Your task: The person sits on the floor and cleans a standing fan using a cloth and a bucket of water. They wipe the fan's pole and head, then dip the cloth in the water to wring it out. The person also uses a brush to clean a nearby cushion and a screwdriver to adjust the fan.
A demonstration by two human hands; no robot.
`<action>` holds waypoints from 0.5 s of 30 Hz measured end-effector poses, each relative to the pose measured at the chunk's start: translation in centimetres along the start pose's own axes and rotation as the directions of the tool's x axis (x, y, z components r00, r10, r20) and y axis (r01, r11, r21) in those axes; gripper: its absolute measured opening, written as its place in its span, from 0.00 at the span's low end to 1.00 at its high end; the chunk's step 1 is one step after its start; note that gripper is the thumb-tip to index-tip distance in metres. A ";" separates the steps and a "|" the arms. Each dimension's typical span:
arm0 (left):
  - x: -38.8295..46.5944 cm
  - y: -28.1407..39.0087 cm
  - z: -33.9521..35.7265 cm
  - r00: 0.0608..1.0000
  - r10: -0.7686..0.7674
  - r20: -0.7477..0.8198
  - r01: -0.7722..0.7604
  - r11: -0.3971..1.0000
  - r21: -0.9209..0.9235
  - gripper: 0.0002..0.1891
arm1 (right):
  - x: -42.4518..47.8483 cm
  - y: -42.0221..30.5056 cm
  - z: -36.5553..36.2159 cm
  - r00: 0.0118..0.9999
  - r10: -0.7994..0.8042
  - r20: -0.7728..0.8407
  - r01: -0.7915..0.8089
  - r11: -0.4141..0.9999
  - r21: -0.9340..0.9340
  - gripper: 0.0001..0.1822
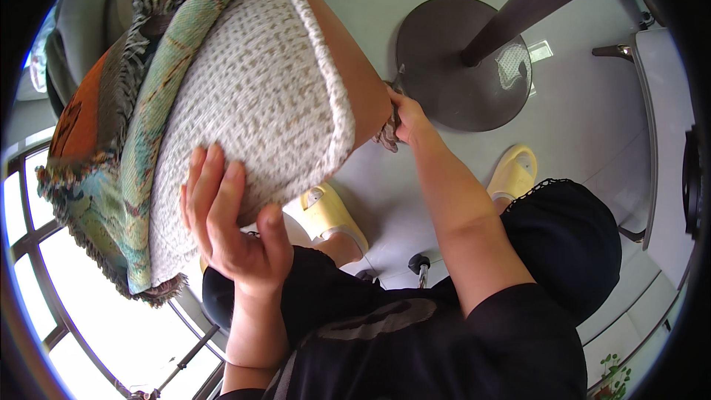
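Observation:
My left hand (236, 222) lies with its fingers spread against the near edge of a white, beige-flecked woven mat (261, 94). This mat has a thick corded border and covers part of an orange-brown flat surface (347, 55). Along its left side runs a folded, fringed tapestry cloth (166, 94) in green, orange and grey. Below the brown surface's right corner, my right hand (410, 118) closes around a bunched piece of brownish patterned cloth (387, 136). Its fingertips are partly hidden, as is whatever dark part lies beside them.
A dark round pedestal base (433, 66) with a slanting post (533, 5) stands on the grey tiled floor. My feet wear yellow slides (328, 214). At the right is a white seat-like piece (664, 122) on short legs. Windows (100, 289) fill the lower left; a potted plant (614, 375) shows lower right.

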State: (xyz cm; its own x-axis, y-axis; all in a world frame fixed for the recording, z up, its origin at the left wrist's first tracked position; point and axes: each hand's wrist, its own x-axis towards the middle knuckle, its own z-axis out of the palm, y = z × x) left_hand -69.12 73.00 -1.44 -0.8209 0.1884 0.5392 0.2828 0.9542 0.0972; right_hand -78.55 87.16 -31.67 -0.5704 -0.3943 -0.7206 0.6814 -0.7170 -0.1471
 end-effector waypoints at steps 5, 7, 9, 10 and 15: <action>-0.2 0.4 -0.9 0.999 -0.042 -0.027 0.042 0.999 0.002 0.17 | -1.6 2.7 -5.4 0.993 0.044 0.112 -0.045 0.999 0.009 0.13; -0.1 0.3 -0.6 0.999 -0.046 -0.022 0.047 0.999 0.011 0.18 | -3.4 3.2 -6.4 0.998 -0.014 0.064 0.008 0.996 0.088 0.14; -0.2 0.4 -1.1 0.997 -0.074 -0.034 0.073 0.997 -0.029 0.18 | -6.6 2.5 -5.4 0.998 -0.064 0.021 0.059 0.984 0.166 0.12; -0.2 0.6 -1.3 0.996 -0.083 -0.039 0.081 0.996 -0.049 0.18 | -8.2 1.6 -4.4 0.989 -0.132 0.068 0.119 0.980 0.161 0.13; -0.5 1.4 -3.0 0.991 -0.113 -0.069 0.077 0.915 -0.396 0.22 | -18.5 -4.0 1.9 0.845 -0.404 0.351 0.374 0.915 0.152 0.17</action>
State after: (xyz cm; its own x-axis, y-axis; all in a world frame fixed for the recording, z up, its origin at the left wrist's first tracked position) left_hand -66.79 73.59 0.90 -0.8116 0.0634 0.5808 0.3922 0.7959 0.4611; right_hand -71.58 96.17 -16.45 -0.9179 -0.2452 -0.3120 0.3403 -0.8908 -0.3011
